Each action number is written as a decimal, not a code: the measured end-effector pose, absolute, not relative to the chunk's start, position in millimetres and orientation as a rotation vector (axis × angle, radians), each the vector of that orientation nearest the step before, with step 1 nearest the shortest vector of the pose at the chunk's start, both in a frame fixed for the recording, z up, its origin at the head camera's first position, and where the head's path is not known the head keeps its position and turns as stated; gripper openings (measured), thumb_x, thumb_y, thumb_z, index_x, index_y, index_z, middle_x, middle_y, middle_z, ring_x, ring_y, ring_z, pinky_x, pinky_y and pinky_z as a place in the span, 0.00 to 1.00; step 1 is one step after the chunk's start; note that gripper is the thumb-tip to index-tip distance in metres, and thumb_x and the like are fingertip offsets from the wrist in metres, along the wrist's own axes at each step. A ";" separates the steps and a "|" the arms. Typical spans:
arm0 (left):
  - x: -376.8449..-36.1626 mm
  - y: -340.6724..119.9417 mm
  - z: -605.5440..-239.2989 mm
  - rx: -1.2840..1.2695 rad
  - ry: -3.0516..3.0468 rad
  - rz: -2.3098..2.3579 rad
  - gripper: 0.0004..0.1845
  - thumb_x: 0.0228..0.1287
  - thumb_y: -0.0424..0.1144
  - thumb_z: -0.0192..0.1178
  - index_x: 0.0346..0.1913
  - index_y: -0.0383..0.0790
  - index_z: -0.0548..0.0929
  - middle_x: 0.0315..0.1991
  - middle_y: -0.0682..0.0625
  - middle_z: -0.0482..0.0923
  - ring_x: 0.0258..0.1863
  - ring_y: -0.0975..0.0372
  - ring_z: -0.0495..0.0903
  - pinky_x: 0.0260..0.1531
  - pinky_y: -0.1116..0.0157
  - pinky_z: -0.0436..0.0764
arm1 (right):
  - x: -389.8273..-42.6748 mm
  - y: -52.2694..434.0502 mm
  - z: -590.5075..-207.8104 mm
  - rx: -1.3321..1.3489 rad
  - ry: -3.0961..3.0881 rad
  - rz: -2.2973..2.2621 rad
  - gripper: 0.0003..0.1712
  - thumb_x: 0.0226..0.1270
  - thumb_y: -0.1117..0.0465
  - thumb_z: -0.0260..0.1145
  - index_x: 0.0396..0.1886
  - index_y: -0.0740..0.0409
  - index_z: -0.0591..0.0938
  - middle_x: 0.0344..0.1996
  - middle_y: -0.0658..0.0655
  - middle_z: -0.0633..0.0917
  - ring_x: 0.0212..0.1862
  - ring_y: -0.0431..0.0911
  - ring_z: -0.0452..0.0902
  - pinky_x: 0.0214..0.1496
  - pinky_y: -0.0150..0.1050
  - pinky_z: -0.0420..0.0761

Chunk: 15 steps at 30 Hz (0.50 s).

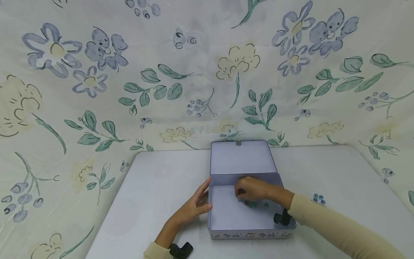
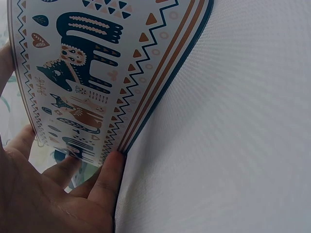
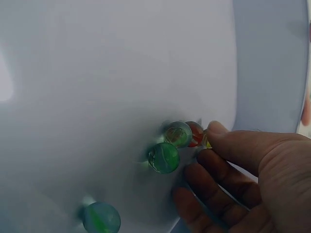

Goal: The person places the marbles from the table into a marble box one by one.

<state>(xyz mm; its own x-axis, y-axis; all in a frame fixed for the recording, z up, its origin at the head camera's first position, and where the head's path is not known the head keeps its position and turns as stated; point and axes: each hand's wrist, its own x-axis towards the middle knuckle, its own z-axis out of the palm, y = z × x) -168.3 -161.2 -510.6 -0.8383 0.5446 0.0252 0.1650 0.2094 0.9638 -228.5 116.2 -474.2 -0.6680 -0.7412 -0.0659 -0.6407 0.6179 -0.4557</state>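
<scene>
The left hand (image 1: 191, 208), fingers extended, rests against the box (image 1: 223, 216) on its right. Inside, the right hand (image 1: 252, 189) pinches a yellow marble (image 3: 208, 142); a red marble (image 3: 196, 134) and green marbles (image 3: 164, 158) lie near its fingertips.

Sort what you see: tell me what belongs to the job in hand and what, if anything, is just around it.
Part of the job:
open box
marbles inside it
right hand, at the yellow marble
left hand, touching the box

Just around:
white table
flowered cloth
wrist cameras
blue spots, too small to identify
</scene>
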 end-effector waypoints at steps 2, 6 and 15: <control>-168.5 -161.4 -510.4 0.665 2.169 1.666 0.46 0.71 0.46 0.59 0.81 0.58 0.42 0.82 0.45 0.33 0.78 0.34 0.45 0.72 0.40 0.62 | -228.8 116.6 -474.0 -1.135 2.591 -0.586 0.04 0.60 0.63 0.74 0.32 0.50 0.86 0.29 0.42 0.84 0.33 0.31 0.74 0.39 0.27 0.80; -168.6 -161.7 -511.0 0.667 2.161 1.670 0.45 0.71 0.46 0.59 0.81 0.59 0.42 0.82 0.45 0.33 0.78 0.34 0.45 0.72 0.40 0.62 | -228.8 117.0 -474.4 -1.140 2.581 -0.591 0.03 0.61 0.62 0.74 0.32 0.50 0.86 0.30 0.42 0.84 0.33 0.31 0.74 0.39 0.27 0.80; -169.3 -161.4 -512.0 0.658 2.179 1.661 0.46 0.71 0.48 0.59 0.82 0.55 0.42 0.82 0.42 0.33 0.77 0.32 0.45 0.72 0.39 0.63 | -228.3 116.4 -474.0 -1.140 2.578 -0.590 0.03 0.61 0.63 0.73 0.32 0.51 0.86 0.29 0.42 0.83 0.32 0.31 0.74 0.38 0.26 0.80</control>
<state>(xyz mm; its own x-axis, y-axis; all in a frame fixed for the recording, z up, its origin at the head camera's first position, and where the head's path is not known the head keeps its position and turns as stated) -169.3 -161.4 -512.0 -0.8419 0.5392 0.0225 0.1645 0.2167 0.9623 -228.3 116.4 -474.0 -0.6578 -0.7497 -0.0718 -0.6438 0.6092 -0.4630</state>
